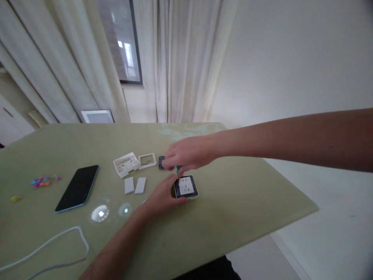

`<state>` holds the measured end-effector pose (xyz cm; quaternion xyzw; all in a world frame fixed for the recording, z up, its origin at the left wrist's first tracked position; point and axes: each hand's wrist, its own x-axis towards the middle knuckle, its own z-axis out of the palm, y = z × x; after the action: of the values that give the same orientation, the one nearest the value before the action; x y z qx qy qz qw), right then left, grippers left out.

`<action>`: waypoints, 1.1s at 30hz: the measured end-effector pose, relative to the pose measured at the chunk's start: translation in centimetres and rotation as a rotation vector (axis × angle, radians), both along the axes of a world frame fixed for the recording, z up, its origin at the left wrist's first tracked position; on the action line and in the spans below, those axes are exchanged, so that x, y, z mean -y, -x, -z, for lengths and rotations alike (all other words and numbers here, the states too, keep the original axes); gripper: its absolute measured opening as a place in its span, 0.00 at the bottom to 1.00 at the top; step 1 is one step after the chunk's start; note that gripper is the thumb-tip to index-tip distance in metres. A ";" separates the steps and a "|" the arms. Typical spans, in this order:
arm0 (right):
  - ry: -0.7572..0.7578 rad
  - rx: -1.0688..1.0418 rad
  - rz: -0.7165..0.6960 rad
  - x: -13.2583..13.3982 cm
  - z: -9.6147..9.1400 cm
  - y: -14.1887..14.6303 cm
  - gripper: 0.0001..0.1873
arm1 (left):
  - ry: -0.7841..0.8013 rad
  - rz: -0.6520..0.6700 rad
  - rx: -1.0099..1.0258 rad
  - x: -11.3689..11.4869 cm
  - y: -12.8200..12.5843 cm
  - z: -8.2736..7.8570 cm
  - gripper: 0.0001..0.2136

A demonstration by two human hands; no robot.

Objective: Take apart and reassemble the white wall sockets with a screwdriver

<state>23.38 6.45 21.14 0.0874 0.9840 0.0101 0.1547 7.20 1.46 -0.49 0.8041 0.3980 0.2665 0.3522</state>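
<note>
A wall socket (186,187) with a white face and dark body lies on the green table (233,202). My left hand (162,196) rests beside it, fingers curled against its left edge and holding it. My right hand (186,154) hovers just above the socket, fingers pinched on a small green-handled screwdriver (178,170) whose tip points down at the socket. A small dark part (161,161) lies just behind my right fingers.
Left of the socket lie a white socket housing (126,163), a white frame (147,160) and two white rocker plates (134,185). A black phone (78,188), coloured beads (43,181) and a white cable (49,245) lie further left. The table's edge runs on the right.
</note>
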 end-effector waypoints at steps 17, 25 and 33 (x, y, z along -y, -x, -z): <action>-0.064 -0.099 0.483 0.9 1.0 -1.0 0.15 | 0.005 -0.019 0.014 0.3 0.2 0.4 0.32; -0.195 -0.034 0.548 -0.1 1.6 -1.2 0.23 | -0.015 -0.016 0.039 0.3 0.2 0.9 0.35; -0.023 -0.143 -0.186 -0.3 1.1 -1.3 0.10 | 0.042 -0.052 -0.023 0.5 0.4 0.8 0.28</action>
<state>24.63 6.79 20.05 -0.0022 0.9963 0.0292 0.0812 6.79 0.95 -1.33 0.7889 0.4284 0.2577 0.3574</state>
